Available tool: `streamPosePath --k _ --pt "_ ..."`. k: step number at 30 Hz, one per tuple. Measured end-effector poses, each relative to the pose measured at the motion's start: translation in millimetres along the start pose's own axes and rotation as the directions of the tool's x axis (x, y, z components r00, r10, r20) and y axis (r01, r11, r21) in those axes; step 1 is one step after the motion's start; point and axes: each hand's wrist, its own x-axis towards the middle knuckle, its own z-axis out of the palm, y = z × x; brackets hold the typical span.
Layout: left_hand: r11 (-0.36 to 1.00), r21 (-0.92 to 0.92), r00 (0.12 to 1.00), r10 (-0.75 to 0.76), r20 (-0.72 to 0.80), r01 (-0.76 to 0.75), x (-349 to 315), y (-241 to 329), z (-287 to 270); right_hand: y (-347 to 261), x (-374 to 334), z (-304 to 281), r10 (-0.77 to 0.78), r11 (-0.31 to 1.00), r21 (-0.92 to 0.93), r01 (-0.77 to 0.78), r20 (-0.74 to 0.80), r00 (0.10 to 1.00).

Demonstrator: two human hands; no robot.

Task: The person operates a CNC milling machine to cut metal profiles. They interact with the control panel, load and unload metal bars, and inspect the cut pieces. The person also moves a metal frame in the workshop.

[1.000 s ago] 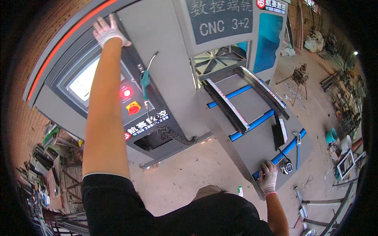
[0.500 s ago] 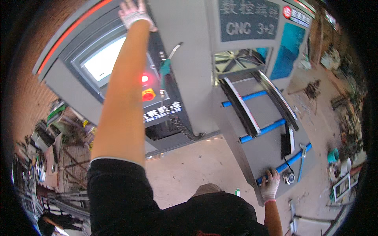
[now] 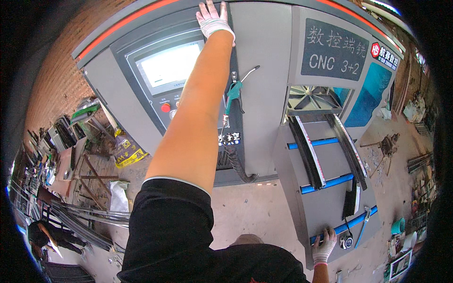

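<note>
My left hand point(image 3: 215, 20), in a whitish work glove with bare fingertips, lies with fingers spread against the upper edge of a grey machine's dark control panel point(image 3: 141, 111). The lit screen point(image 3: 172, 64) is beside my forearm, and a red button point(image 3: 165, 108) shows below it. A green air blow gun point(image 3: 234, 92) hangs right of the arm. My right hand point(image 3: 324, 246), gloved alike, rests with fingers apart at the near end of a blue roller point(image 3: 343, 228) on the grey infeed table point(image 3: 325, 205). A tape measure point(image 3: 347, 242) and a blue-handled tool point(image 3: 363, 228) lie just beside it.
Two long dark profiles point(image 3: 307, 153) lie across the blue rollers, leading to the machine's opening point(image 3: 318, 100); a short profile point(image 3: 351, 200) is nearer. A black corrugated hose point(image 3: 237, 165) hangs below the panel. Metal bars point(image 3: 89, 214) and another person point(image 3: 52, 236) are at lower left.
My view has turned, so machine and table sit further right and lower in the picture. Both hands stay on the same places; the red button and more of the screen now show beside my arm.
</note>
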Motion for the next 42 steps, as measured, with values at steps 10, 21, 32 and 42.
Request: streamPosePath --k 10,21,32,42 --pt "1.0 -0.005 0.999 0.013 0.04 -0.013 5 1 4 2 -1 1 0.014 1.0 -0.02 -0.013 0.007 1.0" --pt "0.999 -0.052 0.995 0.002 -0.099 -0.007 15 0 22 -1 -1 0 0.03 0.999 -0.01 -0.03 0.014 0.999" --pt "1.0 -0.021 0.991 0.011 -0.135 -0.014 12 2 22 -6 -2 -3 0.026 1.0 -0.006 -0.027 -0.01 1.0" --pt "0.998 0.064 0.969 0.026 -0.245 -0.01 6 1 17 -22 6 -16 0.084 0.996 -0.02 -0.083 0.022 0.996"
